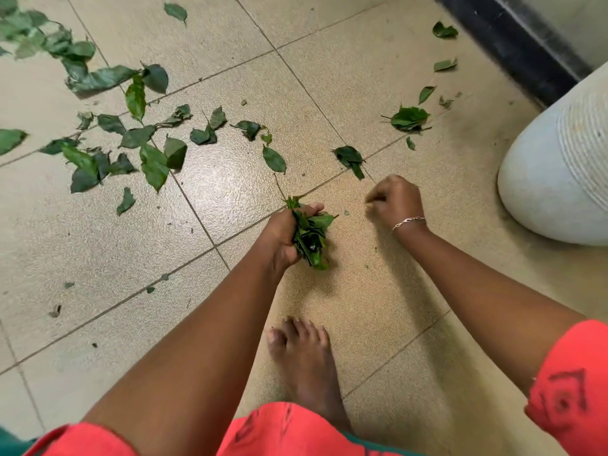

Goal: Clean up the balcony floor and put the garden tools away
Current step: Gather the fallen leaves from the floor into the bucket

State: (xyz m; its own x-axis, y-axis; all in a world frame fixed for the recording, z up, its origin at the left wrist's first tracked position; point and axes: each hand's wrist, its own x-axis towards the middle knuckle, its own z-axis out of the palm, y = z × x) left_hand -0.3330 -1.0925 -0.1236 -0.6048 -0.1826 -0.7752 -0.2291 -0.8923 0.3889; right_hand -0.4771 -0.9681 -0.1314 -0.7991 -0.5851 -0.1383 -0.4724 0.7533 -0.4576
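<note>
Leaves (153, 166) lie scattered over the floor (230, 205), thickest at the left, with a small pile (409, 118) and one leaf (350, 158) further right. We see the left hand (283, 232) wrapped tight round a bunch (311, 235) of gathered leaves, held low over the tiles. We judge it serves as the store so the other hand is free to pick. The right hand (398, 200) hangs just beside the bunch, fingers curled, with a thin pale sliver at the fingertips. We cannot tell whether it pinches anything. A bracelet (408, 221) sits on that wrist. A bare foot (302, 357) stands below the hands, so we take the person to be bending down. The floor is beige textured tile with dark grout, glare near the middle and leaf crumbs here and there. A pale ribbed pot (559, 176) stands at the right edge, near the right hand but apart. A dark strip (513, 37) runs along the wall at top right. We see no garden tools. We judge the cleanup partway, with most leaves left.
</note>
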